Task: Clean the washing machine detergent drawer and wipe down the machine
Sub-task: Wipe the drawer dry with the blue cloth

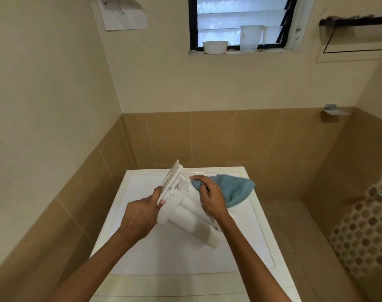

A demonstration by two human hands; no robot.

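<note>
A white plastic detergent drawer [185, 216] is held above the white top of the washing machine [163, 253], turned on its side with its front panel at the upper left. My left hand [140, 216] grips that front panel by its edge. In my right hand [211, 198] is a light blue cloth [235, 190], bunched under the fingers and pressed against the drawer's upper part. The loose end of the cloth hangs out to the right. The drawer's far side is hidden behind both hands.
Tiled walls close in on the left, back and right of the machine. A window sill [240, 52] above holds a white bowl [215, 47] and a plastic jug [251, 38]. A perforated white mat [364, 232] leans at the right, over the tiled floor.
</note>
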